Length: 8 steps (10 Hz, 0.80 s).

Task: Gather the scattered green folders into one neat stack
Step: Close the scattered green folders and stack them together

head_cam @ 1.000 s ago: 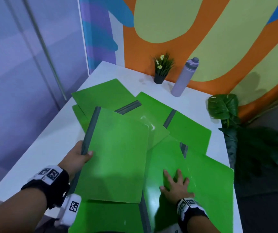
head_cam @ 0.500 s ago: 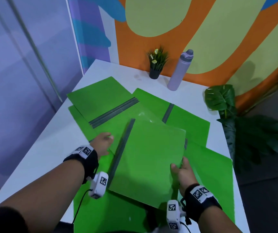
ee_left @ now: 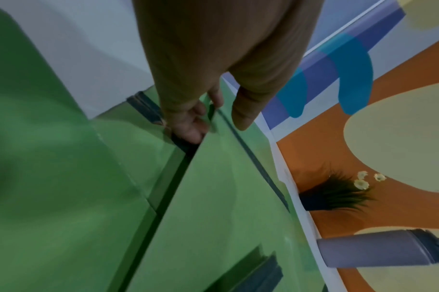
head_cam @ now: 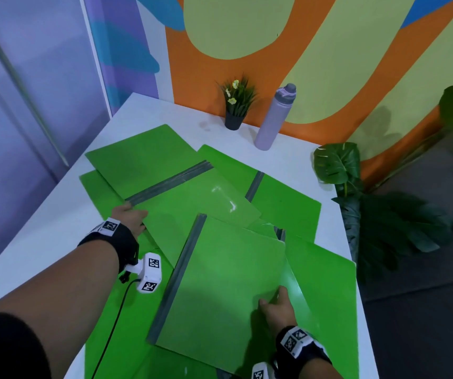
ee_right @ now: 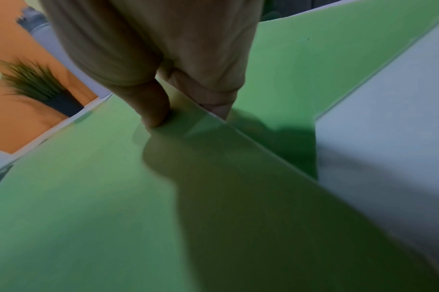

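Observation:
Several green folders with grey spines lie overlapping on a white table (head_cam: 42, 233). The top folder (head_cam: 228, 285) lies near me, spine to the left. My right hand (head_cam: 274, 300) pinches its right edge, thumb on the cover (ee_right: 113, 197) and fingers (ee_right: 218, 108) under it. My left hand (head_cam: 131, 216) is further out on the left. It grips the near left corner of a glossy folder (head_cam: 192, 198) by its spine. In the left wrist view the thumb (ee_left: 243, 110) is above that cover (ee_left: 226, 197) and the fingers (ee_left: 191, 126) are below it.
A purple bottle (head_cam: 274, 119) and a small potted plant (head_cam: 236, 108) stand at the table's far edge against the painted wall. A large leafy plant (head_cam: 337, 165) stands off the right edge. Bare white tabletop shows on the left side.
The top folder has slid right and nearer. My right hand went from lying flat to pinching its edge. My left hand let go of its spine and took the glossy folder's corner.

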Tool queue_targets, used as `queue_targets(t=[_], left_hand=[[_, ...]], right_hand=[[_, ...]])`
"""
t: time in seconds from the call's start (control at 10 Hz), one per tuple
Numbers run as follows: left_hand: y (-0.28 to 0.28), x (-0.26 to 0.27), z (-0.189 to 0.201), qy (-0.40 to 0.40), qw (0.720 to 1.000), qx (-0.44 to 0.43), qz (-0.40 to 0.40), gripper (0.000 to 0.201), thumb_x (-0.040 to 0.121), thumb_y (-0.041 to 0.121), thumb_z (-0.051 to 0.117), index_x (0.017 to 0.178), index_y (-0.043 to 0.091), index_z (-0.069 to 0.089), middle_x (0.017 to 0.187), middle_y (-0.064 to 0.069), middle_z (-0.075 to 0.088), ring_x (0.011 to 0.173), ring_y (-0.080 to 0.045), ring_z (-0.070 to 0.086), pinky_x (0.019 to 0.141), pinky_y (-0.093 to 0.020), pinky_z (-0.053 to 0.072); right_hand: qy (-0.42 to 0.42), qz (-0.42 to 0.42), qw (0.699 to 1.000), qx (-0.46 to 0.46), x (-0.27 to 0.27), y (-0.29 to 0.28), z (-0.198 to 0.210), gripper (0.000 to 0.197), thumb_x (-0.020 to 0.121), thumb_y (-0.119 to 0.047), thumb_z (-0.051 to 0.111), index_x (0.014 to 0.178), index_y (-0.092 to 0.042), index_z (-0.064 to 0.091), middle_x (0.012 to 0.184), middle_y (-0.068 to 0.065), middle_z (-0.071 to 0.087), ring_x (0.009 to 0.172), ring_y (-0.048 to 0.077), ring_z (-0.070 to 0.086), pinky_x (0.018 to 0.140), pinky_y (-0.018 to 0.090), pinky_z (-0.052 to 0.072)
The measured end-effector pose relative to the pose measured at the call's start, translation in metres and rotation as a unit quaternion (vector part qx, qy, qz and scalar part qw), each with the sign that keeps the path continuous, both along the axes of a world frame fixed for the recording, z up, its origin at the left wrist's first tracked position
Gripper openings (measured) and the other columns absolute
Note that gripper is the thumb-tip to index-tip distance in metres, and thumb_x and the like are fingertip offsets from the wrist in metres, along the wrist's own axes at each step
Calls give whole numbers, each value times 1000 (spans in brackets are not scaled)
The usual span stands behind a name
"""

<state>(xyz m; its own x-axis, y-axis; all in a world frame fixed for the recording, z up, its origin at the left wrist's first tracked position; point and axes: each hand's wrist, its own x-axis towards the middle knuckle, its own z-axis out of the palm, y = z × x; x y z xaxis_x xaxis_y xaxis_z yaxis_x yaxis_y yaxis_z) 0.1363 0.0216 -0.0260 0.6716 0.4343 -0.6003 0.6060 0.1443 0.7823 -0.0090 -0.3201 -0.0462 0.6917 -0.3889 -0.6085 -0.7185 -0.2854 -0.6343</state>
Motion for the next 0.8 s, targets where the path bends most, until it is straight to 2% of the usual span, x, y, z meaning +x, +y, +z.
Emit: queue_targets(t=[0.1, 0.2, 0.3, 0.4, 0.5, 0.6, 0.7, 0.8], left_hand=[[-7, 0, 10, -52, 995, 90, 1, 70, 80, -3, 68, 137, 21, 35, 123, -22, 54, 86, -29, 62, 78, -45, 58], [-6, -1, 25, -78, 986, 138, -45, 94, 82, -9, 60, 149, 38, 14, 120, -13, 57, 92, -26, 58, 71, -38, 56], [2, -2, 53, -55, 969, 234, -64, 80, 85, -9, 49, 152, 28, 24, 106, -11, 59, 73, -22, 56, 54, -31, 48], [14, -5, 82, -53, 918, 383, -83, 42, 83, -2, 53, 125, 1, 59, 92, -20, 59, 81, -36, 58, 69, -37, 48], [21, -15, 103, -121, 901, 413, -45, 35, 84, 12, 62, 119, 5, 65, 114, -23, 55, 103, -42, 58, 88, -41, 47], [20, -31, 126, -232, 897, 371, -70, 26, 92, 15, 54, 116, 4, 53, 101, -19, 56, 91, -33, 54, 81, -40, 44], [17, -51, 150, -324, 896, 300, -45, 14, 93, 15, 52, 107, 18, 50, 83, -9, 54, 77, -20, 49, 70, -30, 41], [19, -72, 154, -345, 926, 153, -27, 21, 85, 26, 57, 90, 45, 48, 94, -21, 62, 84, -26, 58, 80, -48, 55]], right_hand=[[-4, -3, 1000, 24, 1, -2, 1, 54, 88, 0, 56, 135, -12, 34, 111, 13, 55, 102, 31, 54, 94, 47, 49], [-31, -26, 994, 98, 2, -5, 6, 55, 90, 3, 51, 137, -17, 30, 110, 21, 54, 83, 29, 56, 73, 43, 50], [-59, -35, 987, 144, 10, -5, 14, 65, 91, 1, 50, 144, -28, 25, 143, 17, 38, 116, 36, 49, 92, 52, 45], [-76, -53, 984, 156, 20, -3, 24, 73, 91, -2, 51, 149, -31, 16, 160, 9, 11, 142, 35, 23, 110, 58, 26], [-96, -94, 971, 200, 25, -3, 34, 72, 92, -7, 48, 149, -33, 14, 161, 0, 5, 146, 30, 12, 112, 59, 14], [-113, -139, 953, 246, 32, -2, 41, 68, 91, -7, 46, 149, -27, 17, 160, 3, 11, 145, 32, 15, 112, 60, 16], [-159, -154, 942, 252, 42, 5, 54, 48, 94, -10, 49, 139, -5, 36, 145, 25, 41, 128, 42, 45, 95, 49, 45], [-147, -151, 952, 221, 44, 12, 63, 48, 99, -19, 42, 144, -7, 31, 151, 20, 34, 137, 38, 35, 105, 47, 36]])
